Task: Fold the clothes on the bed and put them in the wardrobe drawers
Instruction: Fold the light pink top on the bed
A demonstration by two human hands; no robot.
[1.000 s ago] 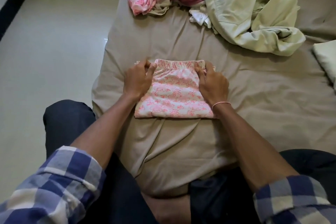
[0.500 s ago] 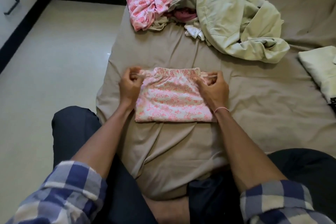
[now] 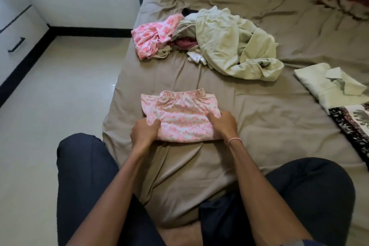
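Dark navy trousers (image 3: 85, 175), pink bracelet (image 3: 234, 141) at right wrist.

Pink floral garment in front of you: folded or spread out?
Folded. The pink garment lies on the bed as a compact layered rectangle, waistband at the far edge; the left hand and right hand grip its near corners.

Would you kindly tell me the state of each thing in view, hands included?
pink shorts: folded, lying flat, held at both near corners.
left hand: grips the shorts' near left corner.
right hand: grips the near right corner.
clothes pile: unfolded, heaped.
green shirt: folded.
patterned cloth: laid flat.
drawer: shut.
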